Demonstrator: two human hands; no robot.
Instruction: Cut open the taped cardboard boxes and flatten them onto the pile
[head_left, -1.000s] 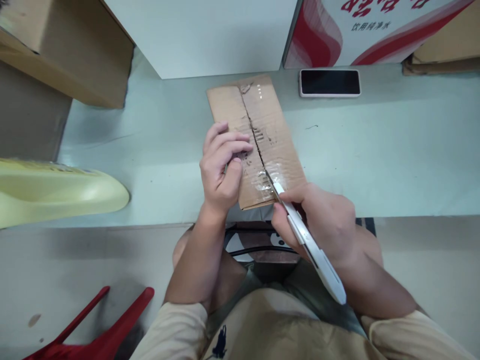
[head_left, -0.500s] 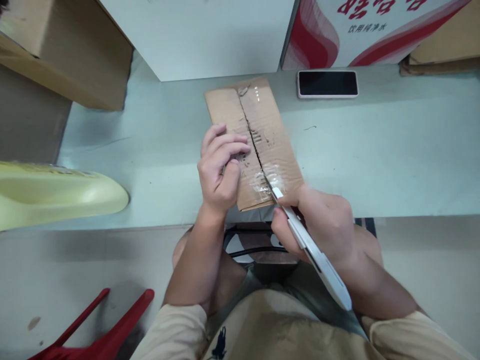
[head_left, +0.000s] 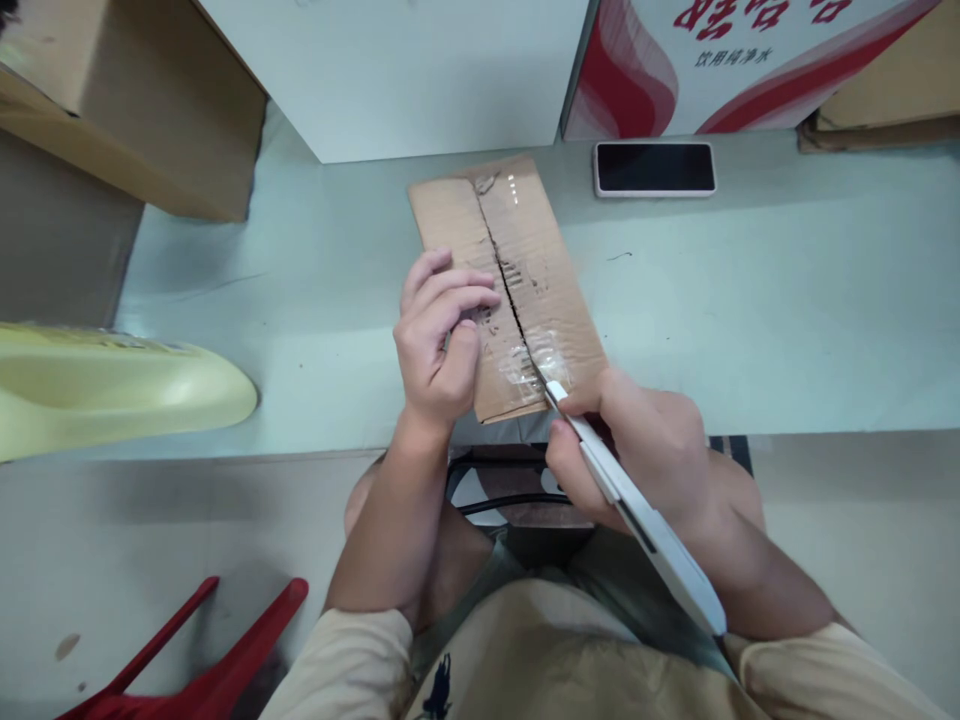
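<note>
A flat brown cardboard piece lies tilted on the pale green table, with a dark slit running down its length and clear tape near its front end. My left hand rests on its left side, fingers bent but apart, nothing held in them. In my right hand is a white utility knife, gripped between thumb and fingers. Its blade touches the slit over the tape, close to the cardboard's front edge. The knife's rear end points toward my body.
A phone lies at the back right, before a red and white box. A white box stands behind the cardboard. Brown boxes and a yellow container are at left, a red stool below.
The knife's rear end has moved slightly right and toward my body, and my right thumb has shifted a little. My left hand and the cardboard look almost unchanged.
</note>
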